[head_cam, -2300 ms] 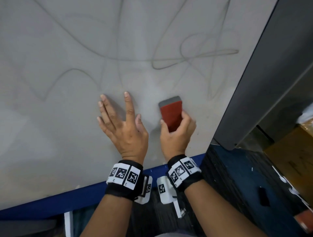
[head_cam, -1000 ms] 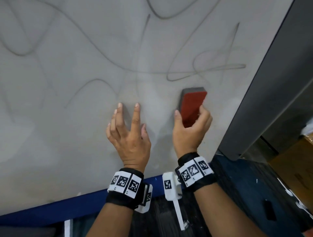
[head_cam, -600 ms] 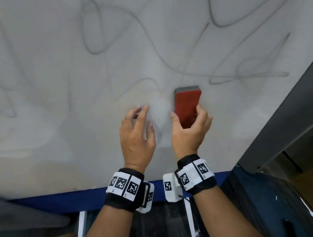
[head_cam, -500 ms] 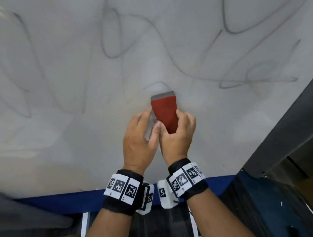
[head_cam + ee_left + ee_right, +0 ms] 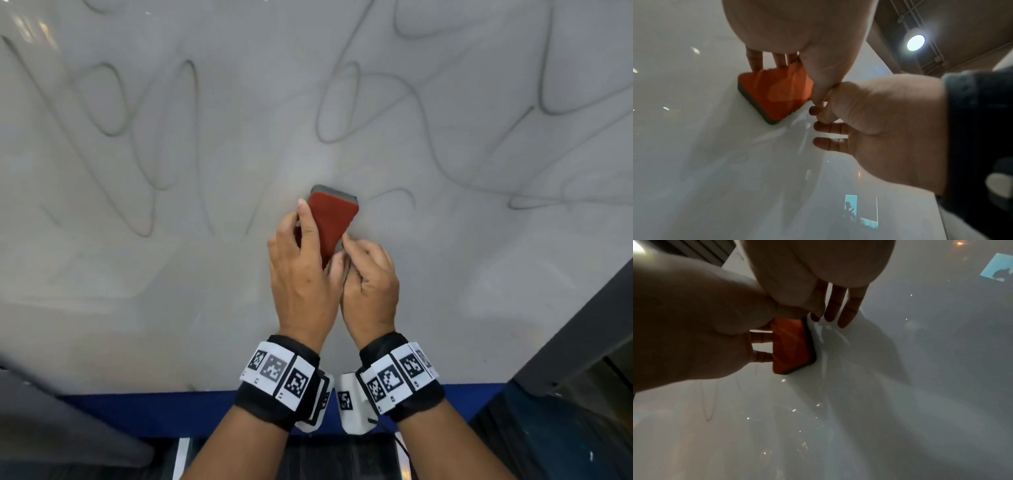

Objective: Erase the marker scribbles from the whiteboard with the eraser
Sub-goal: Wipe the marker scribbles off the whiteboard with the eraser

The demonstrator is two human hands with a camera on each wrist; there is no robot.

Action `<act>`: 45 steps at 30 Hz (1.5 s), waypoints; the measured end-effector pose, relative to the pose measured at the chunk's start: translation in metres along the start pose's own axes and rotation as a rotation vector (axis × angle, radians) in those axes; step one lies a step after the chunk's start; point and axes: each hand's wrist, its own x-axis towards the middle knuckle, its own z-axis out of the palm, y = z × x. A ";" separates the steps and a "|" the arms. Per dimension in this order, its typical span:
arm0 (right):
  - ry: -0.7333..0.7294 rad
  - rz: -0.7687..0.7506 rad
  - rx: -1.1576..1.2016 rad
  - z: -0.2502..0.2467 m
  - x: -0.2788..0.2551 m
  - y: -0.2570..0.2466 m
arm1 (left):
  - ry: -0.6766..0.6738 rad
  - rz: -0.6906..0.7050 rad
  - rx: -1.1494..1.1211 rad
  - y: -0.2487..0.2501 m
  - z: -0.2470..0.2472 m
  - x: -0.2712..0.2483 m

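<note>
Gray marker scribbles (image 5: 113,99) loop across the left half of the whiteboard (image 5: 102,308), which stands upright with a blue strip (image 5: 137,407) along its bottom edge. Near the middle of the board, well above that edge, the left hand (image 5: 301,277) has its fingers curled around the left side of the eraser (image 5: 330,222) and its thumb lying along the red back. The eraser is a red block with a gray pad, and the pad lies flat against the board. The right hand (image 5: 371,291) is just beside the left, touching it, with its fingertips at the eraser's lower right corner; I cannot tell whether it is grasping the eraser. More scribbles run on toward the right edge, where a dark gray frame (image 5: 582,342) closes the board
</note>
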 end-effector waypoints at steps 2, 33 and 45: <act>0.011 -0.056 -0.079 -0.004 0.004 -0.001 | 0.025 0.050 0.032 -0.005 0.002 0.003; -0.048 -0.168 -0.426 0.048 0.023 -0.055 | 0.319 -0.133 0.073 -0.081 -0.040 0.029; -0.092 -0.161 -0.488 0.062 0.026 -0.067 | 0.231 0.078 0.112 -0.090 -0.050 0.037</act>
